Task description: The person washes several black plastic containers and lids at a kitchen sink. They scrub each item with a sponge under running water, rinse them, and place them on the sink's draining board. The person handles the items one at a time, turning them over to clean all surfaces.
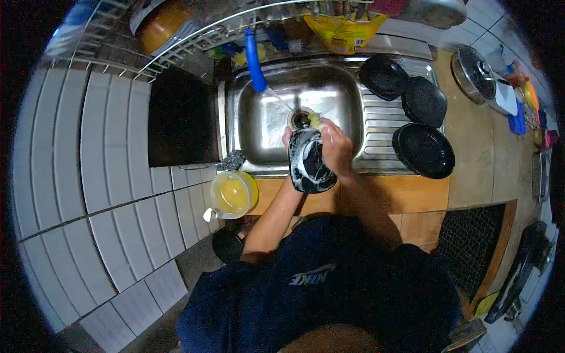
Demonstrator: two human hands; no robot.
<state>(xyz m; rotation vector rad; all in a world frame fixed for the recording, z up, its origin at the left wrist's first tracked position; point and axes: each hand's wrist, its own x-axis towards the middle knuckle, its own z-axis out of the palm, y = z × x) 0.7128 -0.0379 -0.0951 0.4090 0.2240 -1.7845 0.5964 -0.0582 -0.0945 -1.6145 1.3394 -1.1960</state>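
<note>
A black dish (312,165) covered in white suds is tilted over the near edge of the steel sink (260,110). My left hand (287,139) grips it from its far left side, most of the fingers hidden behind it. Over its right side is my right hand (337,148), closed around a yellowish sponge (315,120) near the drain. Thin water runs from the blue faucet spout (256,66) towards the drain.
Black dishes (423,150) lie on the ribbed drainboard (379,132). A tub of yellow contents (234,194) and a dark scouring pad (231,160) sit at the sink's near left corner. A white wire rack (198,39) overhangs the back. A lidded pot (474,75) stands right.
</note>
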